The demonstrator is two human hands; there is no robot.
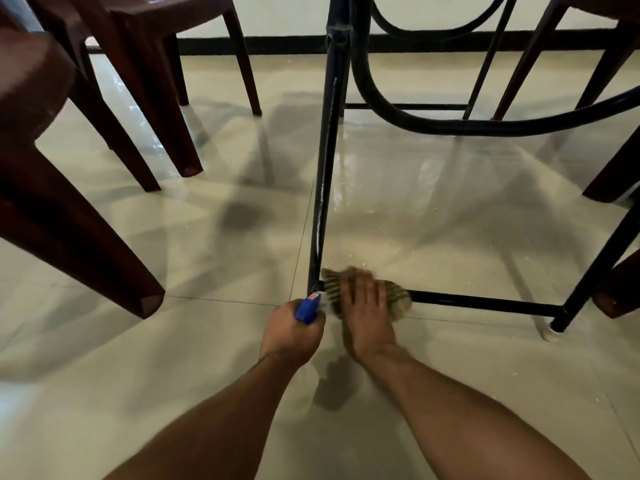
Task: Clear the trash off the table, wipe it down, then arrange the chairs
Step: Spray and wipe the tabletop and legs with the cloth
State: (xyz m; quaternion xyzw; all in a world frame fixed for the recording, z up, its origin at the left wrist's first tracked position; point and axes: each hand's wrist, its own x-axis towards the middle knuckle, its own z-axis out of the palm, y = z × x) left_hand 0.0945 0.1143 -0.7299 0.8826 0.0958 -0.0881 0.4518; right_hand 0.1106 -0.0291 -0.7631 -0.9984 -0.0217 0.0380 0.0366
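Crouched low, under the level of the tabletop, wiping the frame rather than the top. Right hand (pixel 365 306) pressed flat on a striped cloth (pixel 394 296), fingers spread and draped over it, palm down, pinning the cloth against the low black crossbar (pixel 485 303) of the table frame, close to where the bar meets the upright leg (pixel 323 188). Flat palm probably chosen to spread pressure along a thin bar and keep the rag from slipping off (motion blur over the hand and cloth, so a rubbing stroke seems likely). Left hand (pixel 292 330) closed in a full grip around a blue spray bottle (pixel 307 308), nozzle end pointing toward the same corner, just beside the cloth; held close and ready, presumably to wet the bar again without having to reach. Bottle body mostly hidden by the fingers.

Brown plastic chairs (pixel 69 150) standing well apart to the left, more chair legs (pixel 616 174) at the right edge, none lined up; likely left out to give room for the frame. Glossy tiled floor (pixel 207 237) with pale crumbs scattered near the leg. Tabletop itself out of view, so impossible to tell whether trash remains on it. Judging by this, wiping stage under way, chair arranging not yet done.
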